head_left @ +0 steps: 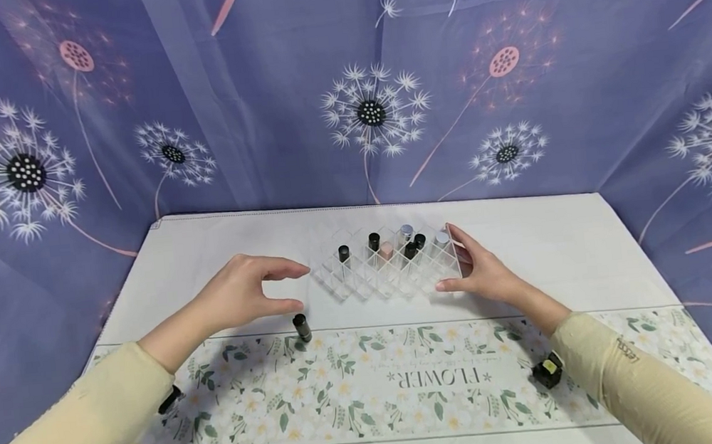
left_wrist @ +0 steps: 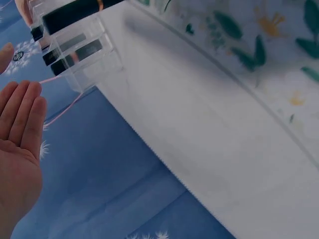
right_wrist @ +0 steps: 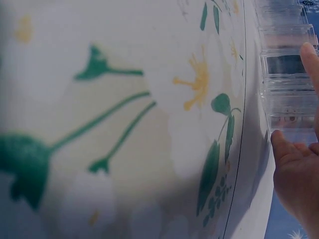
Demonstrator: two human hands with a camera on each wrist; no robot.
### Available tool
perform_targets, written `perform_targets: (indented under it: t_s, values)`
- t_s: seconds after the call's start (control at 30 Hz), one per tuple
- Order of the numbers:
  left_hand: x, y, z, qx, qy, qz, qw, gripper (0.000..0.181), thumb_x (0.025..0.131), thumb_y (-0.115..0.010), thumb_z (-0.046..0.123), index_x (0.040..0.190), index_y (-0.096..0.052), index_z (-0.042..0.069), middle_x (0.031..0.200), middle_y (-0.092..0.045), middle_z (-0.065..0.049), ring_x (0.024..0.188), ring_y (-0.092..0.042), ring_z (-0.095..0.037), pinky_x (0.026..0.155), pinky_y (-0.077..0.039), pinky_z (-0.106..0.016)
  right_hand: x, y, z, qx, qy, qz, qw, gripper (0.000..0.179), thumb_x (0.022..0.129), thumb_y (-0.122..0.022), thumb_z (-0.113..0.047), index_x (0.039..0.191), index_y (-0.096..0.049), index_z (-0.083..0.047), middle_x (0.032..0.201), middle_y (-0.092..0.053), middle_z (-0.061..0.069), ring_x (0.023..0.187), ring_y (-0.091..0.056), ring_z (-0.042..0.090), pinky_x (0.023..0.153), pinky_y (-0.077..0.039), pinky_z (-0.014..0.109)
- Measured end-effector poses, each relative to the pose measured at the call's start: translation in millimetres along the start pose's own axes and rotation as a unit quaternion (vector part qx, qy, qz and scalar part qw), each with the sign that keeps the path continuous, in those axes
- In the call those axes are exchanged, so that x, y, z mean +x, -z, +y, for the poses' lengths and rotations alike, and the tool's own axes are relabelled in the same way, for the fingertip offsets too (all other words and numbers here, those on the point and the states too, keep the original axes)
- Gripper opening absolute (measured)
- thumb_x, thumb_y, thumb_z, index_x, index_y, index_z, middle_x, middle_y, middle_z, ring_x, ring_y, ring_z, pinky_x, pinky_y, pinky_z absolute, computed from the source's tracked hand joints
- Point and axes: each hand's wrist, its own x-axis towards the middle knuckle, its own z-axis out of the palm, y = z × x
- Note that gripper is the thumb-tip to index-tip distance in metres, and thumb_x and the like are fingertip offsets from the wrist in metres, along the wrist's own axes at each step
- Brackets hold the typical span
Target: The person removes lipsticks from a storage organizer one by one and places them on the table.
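Observation:
A clear acrylic lipstick organizer [head_left: 362, 289] with diamond-shaped compartments sits toward the back of the table. Several lipsticks stand in it, among them a black-capped tube [head_left: 343, 254], a pink one [head_left: 386, 250] and a silver-capped one [head_left: 406, 233]. My right hand [head_left: 479, 271] grips its right end, thumb at the front corner and fingers at the back. Off the left end, my left hand [head_left: 240, 294] holds nothing, thumb and fingers spread apart, fingertips close to the organizer's edge. Just below that thumb stands a black lipstick tube [head_left: 302, 328], also large in the left wrist view.
A floral runner [head_left: 438, 410] printed "FLOWER" crosses the white table [head_left: 537, 233]. Black devices [head_left: 547, 371] show under both forearms. Behind and at the sides hangs a purple-blue dandelion curtain [head_left: 294, 113].

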Motion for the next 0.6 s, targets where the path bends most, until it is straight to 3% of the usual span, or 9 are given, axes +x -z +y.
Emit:
perform_targets:
  t_s: [0.3, 0.6]
  values:
    - [25.3, 11.6, 3.6, 0.002, -0.024, 0.012, 0.9996, 0.052, 0.084, -0.094, 0.024, 0.132, -0.077, 0.013, 0.125, -0.079, -0.004, 0.116, -0.075, -0.027, 0.102, -0.060, -0.050, -1.5, 0, -2, -0.002, 0.004, -0.002, 1.0000, 0.124, 0.086, -0.091, -0.010, 0.173, -0.002, -0.007, 0.177, -0.011, 0.023, 0.158, -0.028, 0.047, 0.123, -0.033, 0.048]
    - [49.2, 10.6, 2.0, 0.013, -0.024, 0.003, 0.9996, 0.050, 0.086, -0.092, 0.026, 0.132, -0.077, 0.013, 0.123, -0.079, -0.005, 0.113, -0.076, -0.027, 0.103, -0.058, -0.050, -1.9, -1, 0, 0.002, 0.003, -0.002, 1.0000, 0.124, 0.086, -0.091, -0.009, 0.172, -0.002, -0.007, 0.177, -0.011, 0.024, 0.157, -0.030, 0.048, 0.123, -0.035, 0.048]
